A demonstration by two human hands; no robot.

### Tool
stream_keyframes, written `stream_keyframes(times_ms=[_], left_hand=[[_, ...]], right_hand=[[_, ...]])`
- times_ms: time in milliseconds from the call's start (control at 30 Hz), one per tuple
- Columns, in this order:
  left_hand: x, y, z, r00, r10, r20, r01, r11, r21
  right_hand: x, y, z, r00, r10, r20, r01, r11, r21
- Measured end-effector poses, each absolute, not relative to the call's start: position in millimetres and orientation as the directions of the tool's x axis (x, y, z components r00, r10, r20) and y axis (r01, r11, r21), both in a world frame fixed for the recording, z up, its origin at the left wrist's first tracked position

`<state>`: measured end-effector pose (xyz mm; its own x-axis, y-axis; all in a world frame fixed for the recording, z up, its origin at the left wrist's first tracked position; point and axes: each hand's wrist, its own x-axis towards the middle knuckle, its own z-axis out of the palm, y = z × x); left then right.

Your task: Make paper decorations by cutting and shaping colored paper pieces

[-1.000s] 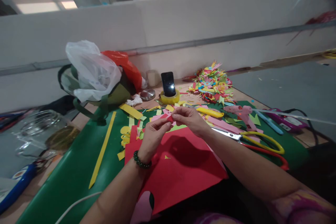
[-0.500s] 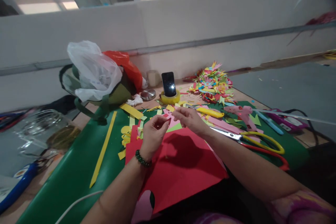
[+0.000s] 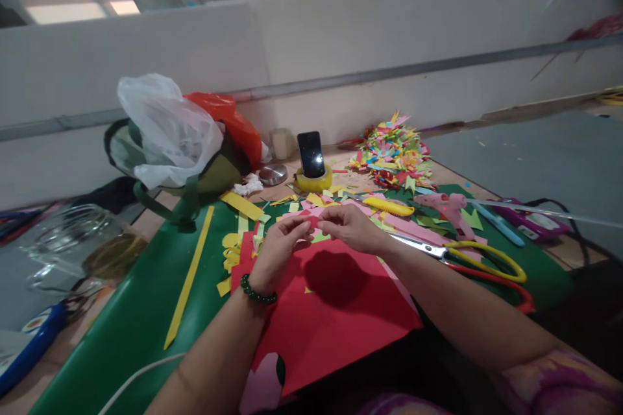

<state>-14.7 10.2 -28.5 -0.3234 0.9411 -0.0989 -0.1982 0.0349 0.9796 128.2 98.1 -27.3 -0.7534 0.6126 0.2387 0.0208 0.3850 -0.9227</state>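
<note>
Between my two hands is a small piece of red paper, pinched by fingertips from both sides. My left hand, with a green bead bracelet at its wrist, is closed on the paper's left edge. My right hand is closed at its right edge, thumb and forefinger together. Below both hands lies a large red sheet, on which their shadow falls. Scissors with yellow and red handles lie under my right forearm, beside a yellow utility knife.
A pink glue gun rests right of the knife. Behind are a phone on a yellow tape roll and a heap of coloured paper pieces. A bag stands back left; a yellow strip lies on the green mat.
My hands have come together. My right fingers, apart from the red paper before, now meet it at its right edge. The view has shifted slightly.
</note>
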Motion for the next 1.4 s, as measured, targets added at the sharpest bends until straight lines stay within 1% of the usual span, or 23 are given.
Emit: stream_keyframes(times_ms=[133,267,333,367,533,600,700,800,900,967,1100,1167,1300,1367,1400], left_hand=[[-13,10,-29,-0.292,0.956,-0.003,0.032,0.013,0.999],[-11,9,-30,-0.318,0.937,0.148,0.252,-0.067,0.966],[-10,8,-30,-0.323,0.923,0.207,0.312,-0.103,0.945],[-10,8,-30,-0.320,0.923,0.212,0.317,-0.107,0.942],[-10,9,-31,-0.283,0.955,0.089,0.182,-0.038,0.983],[-11,10,-32,-0.300,0.951,0.080,0.144,-0.038,0.989],[-13,11,-32,-0.309,0.949,0.058,0.105,-0.026,0.994],[-15,11,-31,-0.289,0.957,-0.017,0.051,0.033,0.998],[-16,10,-28,-0.297,0.951,-0.090,-0.056,0.077,0.995],[-16,10,-27,-0.326,0.940,-0.098,-0.121,0.061,0.991],[-13,9,-25,-0.393,0.916,-0.074,-0.143,0.019,0.990],[-11,9,-24,-0.408,0.908,-0.100,-0.192,0.022,0.981],[-10,9,-21,-0.395,0.898,-0.194,-0.373,0.036,0.927],[-10,8,-19,-0.398,0.897,-0.192,-0.413,0.012,0.911],[-11,8,-19,-0.398,0.898,-0.186,-0.416,0.004,0.910]], right_hand=[[130,98,-29,-0.747,0.589,0.307,0.056,0.516,-0.855],[130,99,-31,-0.747,0.575,0.333,0.082,0.577,-0.813],[130,100,-31,-0.750,0.567,0.339,0.075,0.583,-0.809],[130,100,-31,-0.751,0.565,0.342,0.075,0.587,-0.806],[131,99,-29,-0.736,0.579,0.351,0.103,0.607,-0.788],[131,99,-28,-0.732,0.588,0.345,0.101,0.593,-0.799],[131,99,-28,-0.737,0.597,0.318,0.069,0.534,-0.843],[129,100,-30,-0.746,0.607,0.273,0.041,0.451,-0.891],[127,100,-32,-0.733,0.633,0.249,0.021,0.388,-0.922],[126,99,-33,-0.718,0.645,0.261,-0.001,0.375,-0.927],[125,97,-33,-0.711,0.646,0.280,-0.012,0.387,-0.922],[125,96,-33,-0.716,0.644,0.270,-0.001,0.386,-0.923],[126,94,-32,-0.736,0.627,0.254,-0.006,0.370,-0.929],[128,95,-29,-0.759,0.592,0.272,-0.036,0.379,-0.925],[129,96,-28,-0.757,0.578,0.304,-0.056,0.407,-0.912]])
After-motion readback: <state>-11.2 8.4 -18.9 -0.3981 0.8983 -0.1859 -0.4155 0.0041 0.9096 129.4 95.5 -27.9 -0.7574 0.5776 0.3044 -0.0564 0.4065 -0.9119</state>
